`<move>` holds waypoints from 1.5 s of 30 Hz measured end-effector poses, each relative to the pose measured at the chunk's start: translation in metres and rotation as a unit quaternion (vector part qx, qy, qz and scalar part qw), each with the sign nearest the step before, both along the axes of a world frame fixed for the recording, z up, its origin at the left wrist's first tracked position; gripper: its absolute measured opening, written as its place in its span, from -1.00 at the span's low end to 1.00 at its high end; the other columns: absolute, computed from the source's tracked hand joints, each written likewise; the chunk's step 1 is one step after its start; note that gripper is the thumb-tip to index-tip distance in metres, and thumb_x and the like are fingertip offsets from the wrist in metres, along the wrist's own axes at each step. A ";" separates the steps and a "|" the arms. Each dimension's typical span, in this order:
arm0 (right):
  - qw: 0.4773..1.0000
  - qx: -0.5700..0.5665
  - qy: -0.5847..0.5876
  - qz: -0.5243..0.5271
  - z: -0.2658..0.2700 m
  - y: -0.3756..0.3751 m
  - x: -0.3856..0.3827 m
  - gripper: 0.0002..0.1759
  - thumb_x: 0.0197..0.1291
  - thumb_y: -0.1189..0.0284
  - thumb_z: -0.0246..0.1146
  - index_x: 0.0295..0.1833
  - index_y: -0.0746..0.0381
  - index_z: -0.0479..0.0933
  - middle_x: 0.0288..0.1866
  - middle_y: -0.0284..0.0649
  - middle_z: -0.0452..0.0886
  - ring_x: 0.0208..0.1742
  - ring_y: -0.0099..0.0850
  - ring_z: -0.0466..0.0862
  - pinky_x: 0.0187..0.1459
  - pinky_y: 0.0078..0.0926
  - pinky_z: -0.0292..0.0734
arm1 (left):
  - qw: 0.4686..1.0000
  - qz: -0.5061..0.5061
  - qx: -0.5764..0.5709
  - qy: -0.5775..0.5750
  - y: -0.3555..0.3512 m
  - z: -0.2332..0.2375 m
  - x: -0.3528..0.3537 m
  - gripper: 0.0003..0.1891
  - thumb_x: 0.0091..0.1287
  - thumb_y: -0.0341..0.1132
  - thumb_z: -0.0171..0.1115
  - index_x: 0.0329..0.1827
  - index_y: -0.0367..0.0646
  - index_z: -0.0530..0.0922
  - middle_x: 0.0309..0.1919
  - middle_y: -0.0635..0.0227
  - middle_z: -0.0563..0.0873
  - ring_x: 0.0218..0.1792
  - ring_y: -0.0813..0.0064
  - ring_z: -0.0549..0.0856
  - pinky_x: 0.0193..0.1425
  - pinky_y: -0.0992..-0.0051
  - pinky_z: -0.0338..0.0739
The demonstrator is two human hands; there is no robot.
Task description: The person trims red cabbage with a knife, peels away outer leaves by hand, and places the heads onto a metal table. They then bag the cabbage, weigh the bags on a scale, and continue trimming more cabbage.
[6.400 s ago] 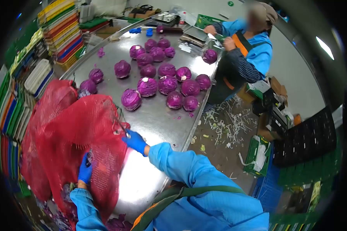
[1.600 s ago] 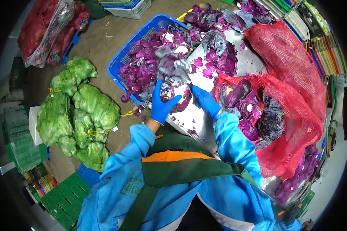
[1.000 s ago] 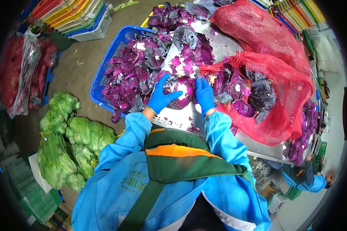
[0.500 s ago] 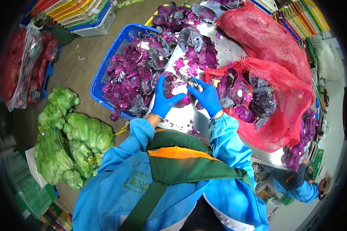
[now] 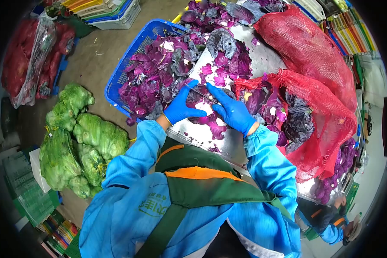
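A purple cabbage [image 5: 196, 98] lies between my hands over the metal table [image 5: 232, 148]. My left hand [image 5: 179, 107] grips its left side, thumb and fingers spread round it. My right hand [image 5: 235, 112] is at its right, fingers reaching up and left. A thin knife [image 5: 204, 95] runs from under the right fingers across the cabbage towards the left fingertips; its handle is hidden. Loose purple leaves [image 5: 217, 129] lie just below. Right of my right hand, an open red mesh bag [image 5: 331, 118] holds more purple cabbage [image 5: 298, 122].
A blue basket [image 5: 112, 86] full of purple leaves stands at the left. Another red mesh bag [image 5: 305, 41] lies behind. Bagged green cabbages [image 5: 101, 137] sit on the floor at left. A co-worker's sleeve [image 5: 332, 234] shows at lower right. Stacked crates [image 5: 116, 17] stand at upper left.
The view has shifted, moving the table and bags rightward. My right hand's fingers have straightened and point up-left, and the knife now lies across the cabbage.
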State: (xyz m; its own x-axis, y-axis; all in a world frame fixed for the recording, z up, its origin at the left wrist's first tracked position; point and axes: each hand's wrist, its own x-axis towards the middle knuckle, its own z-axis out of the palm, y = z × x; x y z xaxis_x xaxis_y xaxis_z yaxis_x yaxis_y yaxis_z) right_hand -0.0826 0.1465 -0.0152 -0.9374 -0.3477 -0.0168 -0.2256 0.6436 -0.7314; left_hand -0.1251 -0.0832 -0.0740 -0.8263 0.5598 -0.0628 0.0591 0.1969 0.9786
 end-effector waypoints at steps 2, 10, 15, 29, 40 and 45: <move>1.000 0.010 0.029 0.005 -0.004 -0.008 -0.011 -0.38 0.36 0.21 0.14 0.50 -0.18 0.16 0.26 -0.02 0.51 0.10 -0.05 0.63 0.04 -0.22 0.58 | 0.999 0.018 0.032 -0.032 0.002 -0.005 -0.002 0.15 -0.13 -0.11 0.66 0.50 -0.21 0.10 0.42 0.12 0.27 0.45 0.27 0.24 0.53 0.31 0.08; 0.957 -0.110 -0.004 -0.267 -0.070 0.019 -0.038 -0.46 0.38 0.20 0.12 0.43 0.02 0.31 0.03 0.07 0.65 0.05 -0.04 0.66 0.04 -0.28 0.52 | 0.998 0.006 0.047 -0.034 -0.007 -0.003 -0.004 0.10 -0.10 -0.20 0.64 0.51 -0.19 0.11 0.45 0.18 0.26 0.46 0.30 0.23 0.54 0.31 0.06; 0.969 -0.071 0.033 -0.236 -0.010 -0.024 0.042 -0.27 0.39 0.24 0.09 0.58 0.03 -0.04 0.15 0.10 0.57 -0.05 0.06 0.66 -0.11 -0.16 0.54 | 0.969 0.071 0.142 -0.189 -0.003 -0.002 -0.004 0.06 -0.07 -0.26 0.63 0.49 -0.19 0.13 0.39 0.14 0.31 0.41 0.30 0.29 0.51 0.31 0.15; 0.939 0.068 -0.056 -0.333 -0.019 -0.052 0.044 -0.33 0.35 0.19 0.14 0.53 -0.05 0.13 -0.12 0.04 0.68 -0.35 -0.08 0.69 -0.40 -0.21 0.52 | 0.988 0.152 -0.001 0.006 0.028 -0.004 0.010 0.00 -0.03 -0.22 0.60 0.45 -0.25 0.17 0.32 0.10 0.35 0.35 0.31 0.35 0.44 0.32 0.25; 0.889 -0.023 -0.094 -0.447 -0.096 0.025 0.007 -0.48 0.32 0.02 0.11 0.24 0.12 0.52 -0.14 0.13 0.66 -0.08 0.04 0.67 -0.08 -0.15 0.53 | 0.999 0.028 0.040 0.005 0.006 0.002 0.008 0.05 -0.09 -0.26 0.62 0.48 -0.22 0.15 0.40 0.16 0.31 0.42 0.28 0.28 0.51 0.32 0.13; 0.954 -0.070 0.025 -0.290 0.001 -0.008 0.000 -0.20 0.07 0.14 0.41 0.42 0.07 0.32 0.09 0.04 0.63 0.06 -0.06 0.66 0.05 -0.22 0.54 | 0.982 -0.139 0.063 -0.109 -0.015 0.023 -0.046 0.03 -0.04 -0.40 0.56 0.52 -0.19 0.12 0.46 0.20 0.27 0.47 0.36 0.23 0.54 0.38 0.08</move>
